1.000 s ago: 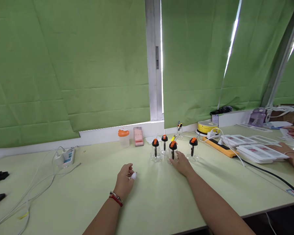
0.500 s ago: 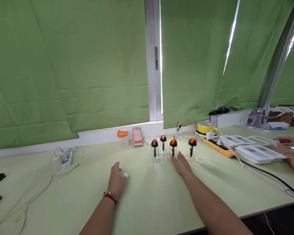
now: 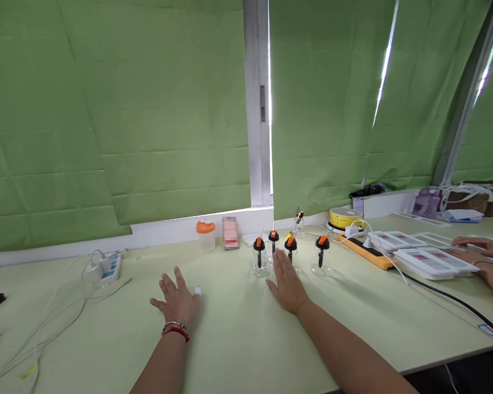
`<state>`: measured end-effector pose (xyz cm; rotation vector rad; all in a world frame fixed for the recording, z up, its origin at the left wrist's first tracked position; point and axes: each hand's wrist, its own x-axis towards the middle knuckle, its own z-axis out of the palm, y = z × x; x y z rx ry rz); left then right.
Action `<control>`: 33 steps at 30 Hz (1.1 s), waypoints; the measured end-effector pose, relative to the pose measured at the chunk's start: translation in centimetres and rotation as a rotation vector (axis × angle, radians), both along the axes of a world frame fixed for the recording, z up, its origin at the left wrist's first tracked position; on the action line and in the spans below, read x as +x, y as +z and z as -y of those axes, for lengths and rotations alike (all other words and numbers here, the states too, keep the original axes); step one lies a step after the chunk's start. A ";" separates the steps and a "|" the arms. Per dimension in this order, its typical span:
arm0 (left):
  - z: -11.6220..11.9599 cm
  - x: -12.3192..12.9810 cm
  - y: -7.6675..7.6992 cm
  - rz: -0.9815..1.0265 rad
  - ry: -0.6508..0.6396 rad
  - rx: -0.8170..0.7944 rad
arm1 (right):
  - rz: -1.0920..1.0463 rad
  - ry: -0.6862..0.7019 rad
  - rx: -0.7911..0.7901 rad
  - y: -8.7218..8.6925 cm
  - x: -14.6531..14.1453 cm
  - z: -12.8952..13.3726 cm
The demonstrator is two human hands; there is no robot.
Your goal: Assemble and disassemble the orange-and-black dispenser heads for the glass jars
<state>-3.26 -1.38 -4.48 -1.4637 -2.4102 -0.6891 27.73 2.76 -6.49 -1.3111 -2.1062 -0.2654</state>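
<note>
My left hand (image 3: 177,300), a white wrap on its thumb and bracelets at the wrist, is over the table with fingers spread and holds nothing. My right hand (image 3: 288,284) is empty, its fingers stretched forward in front of the glass jars. Black-and-orange lids top the clear jars: one at the left (image 3: 260,257), one behind (image 3: 273,236), one partly hidden behind my right fingertips (image 3: 291,244) and one at the right (image 3: 321,256). Another small clear vessel (image 3: 299,221) is farther back.
An orange-lidded cup (image 3: 206,236) and a pink card (image 3: 230,234) stand by the wall. Cables and a power strip (image 3: 112,269) lie left. At right are an orange power strip (image 3: 365,251), white trays (image 3: 429,261), a yellow round case (image 3: 345,218) and another person's hands (image 3: 476,254).
My left hand has moved slightly left and its fingers have spread. My right hand has moved left and back from the jars, its fingers now straighter. The other person's hands shifted slightly.
</note>
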 end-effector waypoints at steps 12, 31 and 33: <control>-0.8 0.1 -2.1 0.011 -0.152 -0.300 | 0.103 0.044 -0.531 -1.2 0.2 -0.6; -1.5 0.3 -1.6 -0.009 -0.222 -0.426 | 0.177 0.026 -0.623 -0.6 -0.2 -0.6; -1.6 0.2 -1.7 -0.003 -0.223 -0.426 | 0.174 0.027 -0.628 -0.6 -0.2 -0.6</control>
